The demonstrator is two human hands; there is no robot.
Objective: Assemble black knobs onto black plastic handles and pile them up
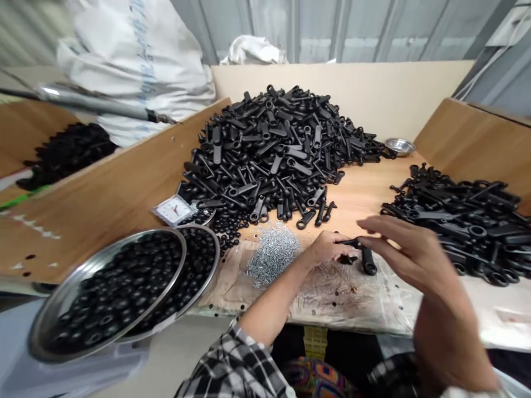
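My left hand (327, 247) rests on the wooden table (365, 193), fingers curled around one end of a black plastic lever part (362, 254). My right hand (409, 251) meets it from the right, its fingers pinching the same part, slightly blurred by motion. A small heap of silver pins (274, 254) lies just left of my left hand. A big pile of the same black lever parts (277, 146) fills the middle of the table behind my hands.
A second heap of black parts (460, 221) lies at the right. Two steel bowls of black rings (124, 287) sit at the front left, with a small clock (174, 210) behind them. A small steel dish (399, 146) stands at the back right. Wooden side boards (473, 138) flank the table.
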